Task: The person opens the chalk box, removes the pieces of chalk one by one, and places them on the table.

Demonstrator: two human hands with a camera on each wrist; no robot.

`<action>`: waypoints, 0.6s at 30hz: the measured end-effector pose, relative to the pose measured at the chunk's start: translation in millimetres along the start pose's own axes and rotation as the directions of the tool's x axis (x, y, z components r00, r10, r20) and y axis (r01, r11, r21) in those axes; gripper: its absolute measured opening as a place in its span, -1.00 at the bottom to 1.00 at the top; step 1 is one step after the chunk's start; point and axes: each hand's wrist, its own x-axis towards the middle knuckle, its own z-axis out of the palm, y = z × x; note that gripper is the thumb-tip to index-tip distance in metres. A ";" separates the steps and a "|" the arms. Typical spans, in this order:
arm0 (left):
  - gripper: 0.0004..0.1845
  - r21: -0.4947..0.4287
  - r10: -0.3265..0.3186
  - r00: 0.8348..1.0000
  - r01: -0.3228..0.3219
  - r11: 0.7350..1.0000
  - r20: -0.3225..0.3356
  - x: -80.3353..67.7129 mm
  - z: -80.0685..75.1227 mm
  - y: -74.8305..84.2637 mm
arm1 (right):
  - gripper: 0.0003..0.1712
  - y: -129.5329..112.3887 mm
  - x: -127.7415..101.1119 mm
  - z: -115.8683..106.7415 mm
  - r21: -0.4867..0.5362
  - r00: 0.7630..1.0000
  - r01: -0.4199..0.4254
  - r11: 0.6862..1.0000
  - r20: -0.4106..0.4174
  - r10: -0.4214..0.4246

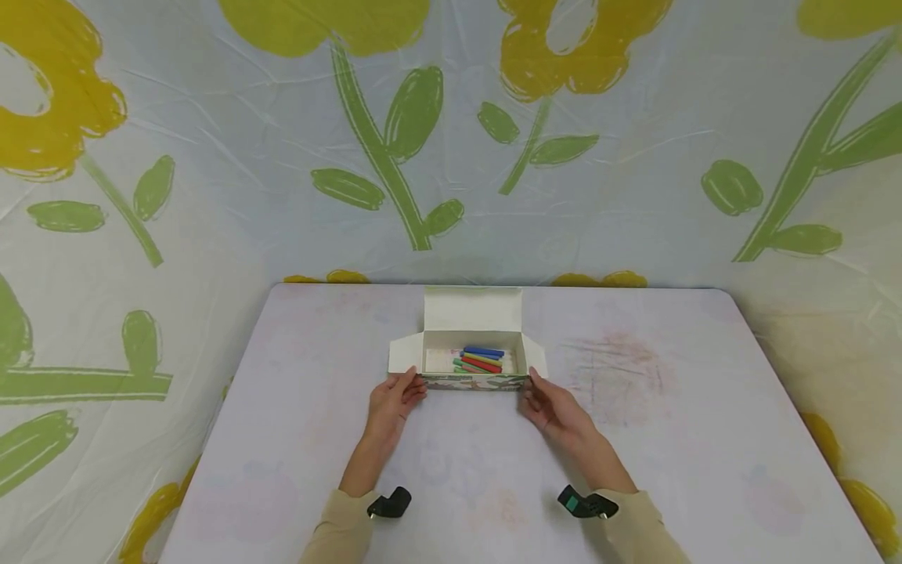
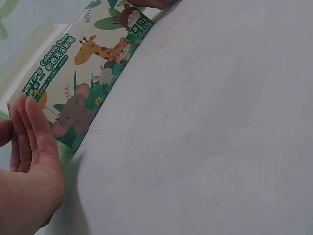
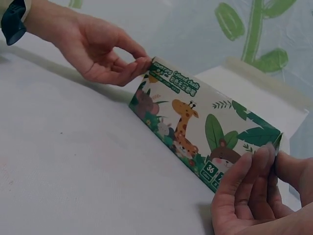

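An open cardboard chalk box (image 1: 475, 382) with a jungle-animal print stands at the middle of the table, its lid flap (image 1: 472, 309) folded back and its side flaps spread. Several coloured chalk sticks (image 1: 481, 359) lie inside. My left hand (image 1: 400, 398) pinches the box's front left corner between thumb and fingers, as the right wrist view shows of this hand (image 3: 105, 49). My right hand (image 1: 550, 406) pinches the front right corner, fingers (image 3: 254, 186) on the printed front (image 3: 195, 122) and thumb behind. In the left wrist view my left fingers (image 2: 34, 132) lie against the box (image 2: 88, 73).
The table (image 1: 705, 439) is pale with faint colour smudges, one reddish patch right of the box. A plastic sheet with yellow flowers and green leaves (image 1: 395, 141) hangs behind and beside the table. Black wrist cameras (image 1: 389, 503) sit on both sleeves.
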 end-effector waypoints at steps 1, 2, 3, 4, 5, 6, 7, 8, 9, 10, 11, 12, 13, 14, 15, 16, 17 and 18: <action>-0.79 -0.007 -0.005 1.000 0.005 1.000 0.000 0.0 0.3 0.1 | -0.71 -0.4 0.1 0.3 0.011 1.000 -0.012 1.000 0.011 0.012; -0.79 -0.014 -0.010 1.000 0.010 1.000 0.000 -0.1 0.6 0.2 | -0.70 -0.7 0.0 0.7 0.016 1.000 -0.018 1.000 0.020 0.017; -0.80 -0.020 -0.014 1.000 0.014 1.000 -0.001 -0.1 1.0 0.3 | -0.69 -0.9 -0.1 1.0 0.017 0.999 -0.025 1.000 0.027 0.025; -0.80 -0.027 -0.019 1.000 0.018 0.999 -0.003 0.0 1.3 0.3 | -0.68 -1.2 -0.1 1.1 0.023 0.999 -0.035 0.999 0.034 0.034; -0.80 -0.029 -0.022 1.000 0.022 0.999 -0.001 -0.1 1.6 0.4 | -0.68 -1.3 -0.2 1.6 0.026 0.999 -0.036 0.999 0.036 0.035; -0.80 -0.030 -0.024 1.000 0.024 0.999 0.000 -0.1 1.8 0.4 | -0.69 -1.4 -0.5 2.0 0.026 0.999 -0.034 0.999 0.032 0.033; -0.81 -0.036 -0.025 1.000 0.025 0.999 0.001 -0.2 2.0 0.4 | -0.69 -1.4 -0.6 2.3 0.024 0.999 -0.028 0.999 0.024 0.028; -0.81 -0.040 -0.026 1.000 0.026 0.999 0.001 -0.5 2.2 0.5 | -0.70 -1.6 -1.1 2.6 0.020 1.000 -0.022 1.000 0.018 0.022; -0.81 -0.044 -0.026 1.000 0.026 0.999 0.002 -0.7 2.3 0.5 | -0.70 -1.7 -1.6 2.9 0.013 1.000 -0.018 1.000 0.010 0.017; -0.80 -0.044 -0.024 1.000 0.024 0.999 0.006 -1.1 2.4 0.5 | -0.70 -1.9 -2.0 2.9 0.006 1.000 -0.010 1.000 0.000 0.010; -0.79 -0.048 -0.022 1.000 0.022 0.999 0.008 -1.6 2.7 0.6 | -0.71 -2.0 -2.4 2.9 -0.009 1.000 0.002 1.000 -0.014 -0.002; -0.78 -0.053 -0.021 1.000 0.021 0.998 0.007 -2.0 3.3 0.5 | -0.71 -2.2 -3.1 2.8 -0.025 0.999 0.017 1.000 -0.029 -0.018; -0.76 -0.056 -0.019 1.000 0.020 0.998 0.004 -2.6 4.0 0.4 | -0.72 -2.5 -3.6 2.4 -0.044 0.998 0.032 0.999 -0.045 -0.034; -0.73 -0.044 -0.015 1.000 0.015 0.999 0.004 -3.7 5.1 0.3 | -0.72 -3.0 -4.4 1.8 -0.071 0.997 0.043 0.997 -0.054 -0.047; -0.71 -0.032 -0.011 1.000 0.011 0.999 0.001 -4.6 6.4 -0.2 | -0.74 -3.4 -5.0 1.5 -0.096 0.996 0.057 0.994 -0.069 -0.063; -0.68 -0.010 -0.004 1.000 0.004 1.000 -0.001 -6.2 8.1 -0.4 | -0.75 -3.8 -5.9 1.1 -0.125 0.993 0.067 0.990 -0.083 -0.078; -0.65 0.011 0.001 1.000 -0.001 1.000 -0.008 -7.7 10.0 -0.9 | -0.76 -4.3 -7.0 1.2 -0.156 0.991 0.078 0.985 -0.096 -0.094; -0.63 0.033 0.005 1.000 -0.004 0.999 -0.019 -9.1 11.9 -1.6 | -0.77 -4.8 -8.1 1.0 -0.184 0.989 0.085 0.979 -0.102 -0.105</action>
